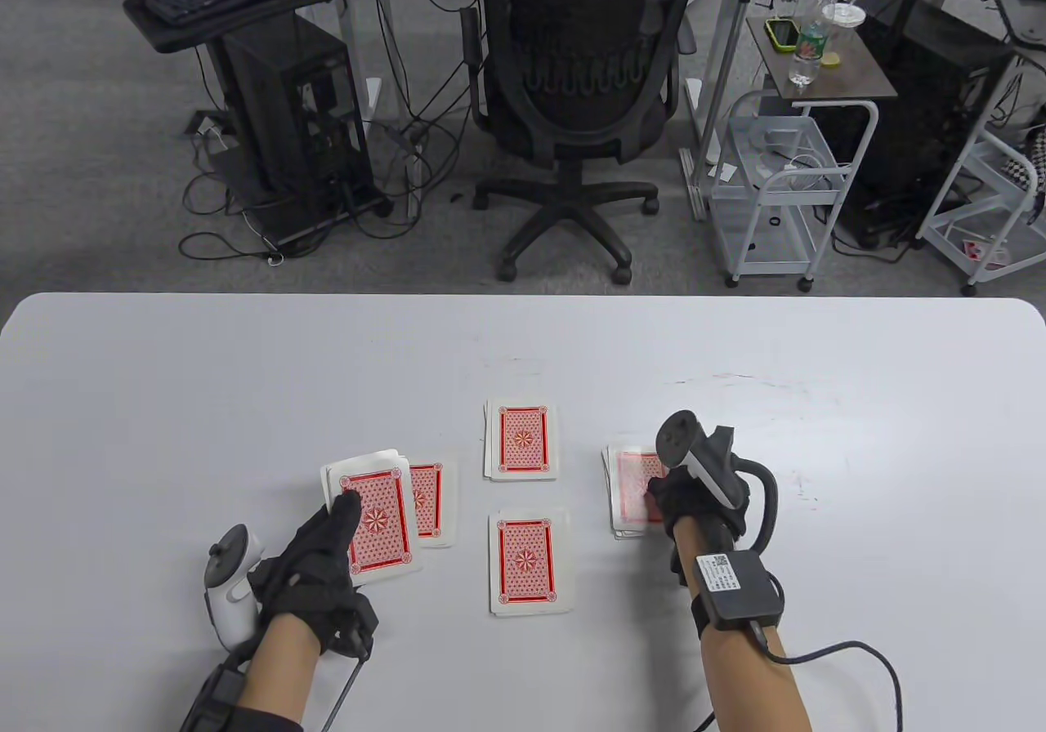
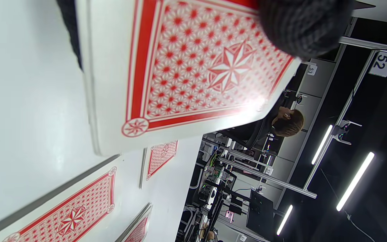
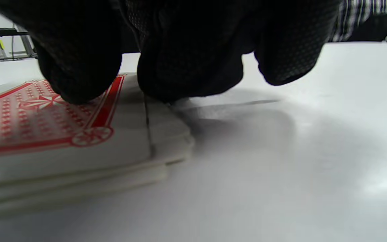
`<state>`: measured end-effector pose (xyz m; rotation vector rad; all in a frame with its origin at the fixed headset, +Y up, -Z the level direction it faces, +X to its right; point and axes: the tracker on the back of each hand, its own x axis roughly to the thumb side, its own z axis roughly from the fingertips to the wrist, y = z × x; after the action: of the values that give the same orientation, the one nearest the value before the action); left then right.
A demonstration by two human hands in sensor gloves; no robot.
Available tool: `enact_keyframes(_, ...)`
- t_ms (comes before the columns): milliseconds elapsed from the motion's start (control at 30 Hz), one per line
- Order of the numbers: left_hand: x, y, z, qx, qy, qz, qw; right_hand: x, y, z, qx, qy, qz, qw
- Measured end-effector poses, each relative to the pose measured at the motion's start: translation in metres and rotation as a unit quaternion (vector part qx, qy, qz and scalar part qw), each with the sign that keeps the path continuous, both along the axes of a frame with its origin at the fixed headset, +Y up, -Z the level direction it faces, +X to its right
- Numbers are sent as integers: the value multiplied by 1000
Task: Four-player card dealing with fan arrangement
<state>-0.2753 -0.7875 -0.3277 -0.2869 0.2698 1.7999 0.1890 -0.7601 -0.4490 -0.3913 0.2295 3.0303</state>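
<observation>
Left hand (image 1: 323,556) gripping red-backed deck (image 1: 374,515). Right hand (image 1: 695,499) fingertips (image 3: 79,77) pressing right pile (image 1: 631,491), holding none. Sign (image 2: 383,63) reads "52".

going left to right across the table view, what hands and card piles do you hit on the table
left hand → held deck → left pile → the two middle piles, far and near, level with each other → right pile → right hand

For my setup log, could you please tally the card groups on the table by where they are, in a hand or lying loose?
Card stack held in the left hand: 1
Card piles on the white table: 4
Total: 5 card groups
</observation>
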Motion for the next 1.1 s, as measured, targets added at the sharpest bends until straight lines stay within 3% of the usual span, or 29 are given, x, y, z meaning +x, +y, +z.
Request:
enact_keyframes(100, 0, 0, 0, 0, 1, -1, 1000, -4, 12, 5, 10, 7, -2, 1000)
enact_keyframes(233, 4, 3, 0, 7, -6, 2, 1000, -24, 39, 20, 46, 44, -75, 995)
enact_keyframes(400, 13, 6, 3, 16, -15, 4, 1000, -75, 64, 46, 76, 101, -233, 964)
enact_keyframes(500, 18, 7, 4, 17, -28, 4, 999, -113, 63, 61, 74, 145, -342, 926)
enact_keyframes(667, 29, 8, 6, 21, -45, -1, 999, -164, 45, 78, 65, 214, -440, 870)
enact_keyframes(767, 37, 8, 7, 22, -55, -11, 998, -183, 40, 83, 73, 248, -411, 874)
enact_keyframes(867, 40, 9, 9, 22, -51, -5, 998, -183, 36, 84, 100, 213, -413, 879)
enact_keyframes(933, 41, 10, 9, 29, -56, -19, 998, -179, 30, 82, 69, 207, -451, 865)
enact_keyframes(1100, 43, 8, 8, 24, -67, -3, 997, -171, 26, 81, 56, 219, -487, 843)
